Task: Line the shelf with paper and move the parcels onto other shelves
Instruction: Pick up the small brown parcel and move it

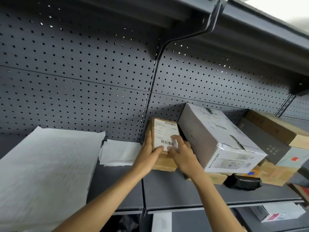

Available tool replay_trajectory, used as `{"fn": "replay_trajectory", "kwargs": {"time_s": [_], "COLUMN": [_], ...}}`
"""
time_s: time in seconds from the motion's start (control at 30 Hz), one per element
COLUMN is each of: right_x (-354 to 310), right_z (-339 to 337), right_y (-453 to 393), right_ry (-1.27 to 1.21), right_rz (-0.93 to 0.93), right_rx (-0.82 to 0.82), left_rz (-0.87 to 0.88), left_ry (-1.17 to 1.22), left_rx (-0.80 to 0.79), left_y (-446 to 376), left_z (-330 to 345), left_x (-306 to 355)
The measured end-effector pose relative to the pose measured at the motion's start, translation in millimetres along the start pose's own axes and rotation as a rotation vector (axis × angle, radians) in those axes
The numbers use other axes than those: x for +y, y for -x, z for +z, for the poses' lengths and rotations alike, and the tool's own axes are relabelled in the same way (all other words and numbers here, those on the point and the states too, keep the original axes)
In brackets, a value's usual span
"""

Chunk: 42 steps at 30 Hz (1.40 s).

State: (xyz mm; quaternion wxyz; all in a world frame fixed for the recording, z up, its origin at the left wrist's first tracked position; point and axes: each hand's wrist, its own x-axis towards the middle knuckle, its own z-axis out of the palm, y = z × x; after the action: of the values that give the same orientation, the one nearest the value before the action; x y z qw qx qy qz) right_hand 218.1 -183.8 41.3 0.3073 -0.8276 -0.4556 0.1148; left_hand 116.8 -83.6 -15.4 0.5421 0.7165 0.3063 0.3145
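A small brown parcel [164, 162] with a white barcode label rests on the grey shelf [175, 191], at the left end of the right bay. My left hand [148, 152] grips its left side, thumb across the label. My right hand [181, 152] lies on its top and right side, fingers on the label. A large white box [217, 136] sits tilted just to the right, resting on other parcels. White paper [41, 164] lies over the left bay's shelf, with a smaller folded sheet [119, 152] beside it.
More brown and grey parcels [270, 129] are piled at the right, with a black bag [242, 182] under them. A perforated grey back panel [83, 81] rises behind. Another shelf [250, 30] hangs overhead. A lower shelf holds a white parcel [277, 213].
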Motion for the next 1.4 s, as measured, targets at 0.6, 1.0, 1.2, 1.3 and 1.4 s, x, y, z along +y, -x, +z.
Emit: {"fn": "replay_trajectory", "kwargs": {"time_s": [0.6,1.0,1.2,1.3,1.4], "right_x": [-107.1,-152.2,-167.4,-176.9,-178.6], "right_z": [41.8,88.9,101.4,96.3,94.3], "right_y": [47.2,47.0,56.7,61.5,62.0], "right_ry": [-0.317,-0.781,-0.929,-0.981,-0.969], "right_rz": [-0.182,-0.158,-0.141,-0.194,-0.233], "right_rx": [0.225,0.001,-0.087,-0.074,-0.073], "left_rz": [0.308,0.29,0.404,0.44,0.438], "left_ry": [0.294,0.271,0.228,0.291,0.341], "left_rx": [0.323,0.301,0.379,0.36,0.329], "left_y": [74.5,115.8,138.8,143.9,145.6], "left_z": [-103.9,-171.0,-177.9,-179.0,-180.1], "left_x": [26.1,27.8,31.9,33.8,38.7]}}
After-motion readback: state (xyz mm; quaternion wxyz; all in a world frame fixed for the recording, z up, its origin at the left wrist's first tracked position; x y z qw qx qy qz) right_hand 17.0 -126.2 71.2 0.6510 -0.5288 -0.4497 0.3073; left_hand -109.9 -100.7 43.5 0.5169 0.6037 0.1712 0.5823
